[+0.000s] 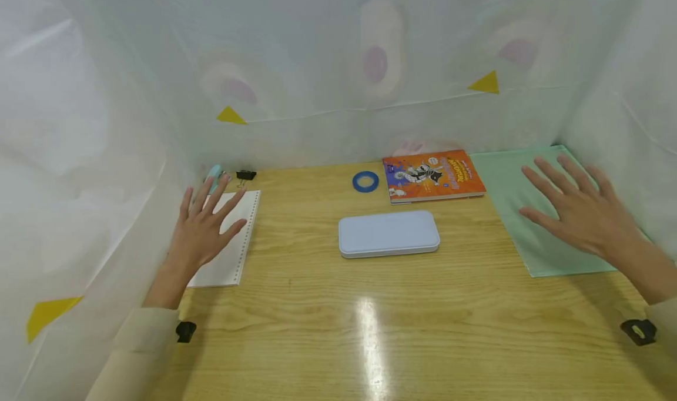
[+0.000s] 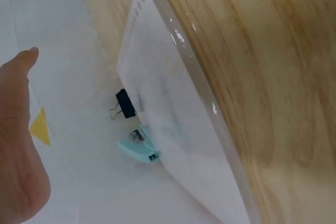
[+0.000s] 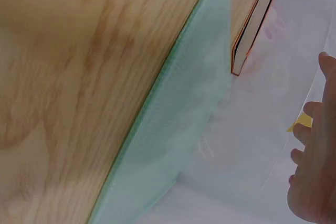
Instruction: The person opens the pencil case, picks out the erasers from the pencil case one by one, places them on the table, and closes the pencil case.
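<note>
My left hand (image 1: 203,230) hovers with spread fingers above a white spiral-holed notepad (image 1: 238,242) at the left of the table. Just past its fingertips lie a black binder clip (image 1: 245,175) and a light-blue tool (image 1: 214,176), which looks like a hole punch or stapler in the left wrist view. On the right, my right hand (image 1: 584,213), fingers also spread, is held over a mint-green mesh folder (image 1: 515,195). Neither hand holds anything. Between them sits a pale blue-white case (image 1: 388,234), lid down.
Behind the case lie a blue tape roll (image 1: 365,181) and an orange-purple book (image 1: 433,176), the book beside the folder's left edge. White plastic sheeting (image 1: 317,54) with yellow tape pieces walls in the wooden table (image 1: 296,330) at the back and both sides.
</note>
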Available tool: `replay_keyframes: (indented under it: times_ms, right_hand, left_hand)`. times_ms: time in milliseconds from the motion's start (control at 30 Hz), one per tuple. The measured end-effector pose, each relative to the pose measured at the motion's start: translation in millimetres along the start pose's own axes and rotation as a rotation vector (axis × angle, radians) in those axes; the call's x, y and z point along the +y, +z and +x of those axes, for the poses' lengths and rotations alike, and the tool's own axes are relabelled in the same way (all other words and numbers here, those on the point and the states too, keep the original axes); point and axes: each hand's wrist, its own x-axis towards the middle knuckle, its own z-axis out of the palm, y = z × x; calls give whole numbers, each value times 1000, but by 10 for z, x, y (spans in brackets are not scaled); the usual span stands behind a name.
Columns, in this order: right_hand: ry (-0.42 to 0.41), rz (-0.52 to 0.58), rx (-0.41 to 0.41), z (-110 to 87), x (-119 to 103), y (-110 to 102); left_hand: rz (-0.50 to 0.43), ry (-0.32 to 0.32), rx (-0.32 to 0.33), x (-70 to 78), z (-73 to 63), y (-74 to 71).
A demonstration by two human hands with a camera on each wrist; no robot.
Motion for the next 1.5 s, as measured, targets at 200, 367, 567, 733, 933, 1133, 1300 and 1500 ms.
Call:
replay_keyframes:
  times_ms: [200, 367, 567, 733, 933, 1133, 1300, 1500]
  right_hand:
    - [175, 383, -250, -52, -202, -14]
    - [207, 661, -308, 22, -581, 9]
    - [214, 874, -370, 214, -1020, 79]
    - [213, 1002, -388, 384, -1275, 197]
    - [160, 1033, -407, 583, -1484, 334]
    - [82, 965, -408, 743, -1650, 508]
    - [-14, 929, -434, 836, -1683, 589]
    - [-69, 894, -452, 916, -1669, 625]
  left_hand:
    - [-310, -72, -93, 108, 16, 78]
    - [-508, -39, -156, 283, 104, 146]
    - [-632, -18, -227, 577, 227, 154]
    - [-712, -25, -326, 837, 364, 163]
    - [-767, 35, -371, 1128, 572, 277]
    - [-753, 110, -427, 1435, 787, 411]
    - [-696, 192, -494, 1686, 919, 500]
    - [-579, 252, -486, 1902, 1000, 588]
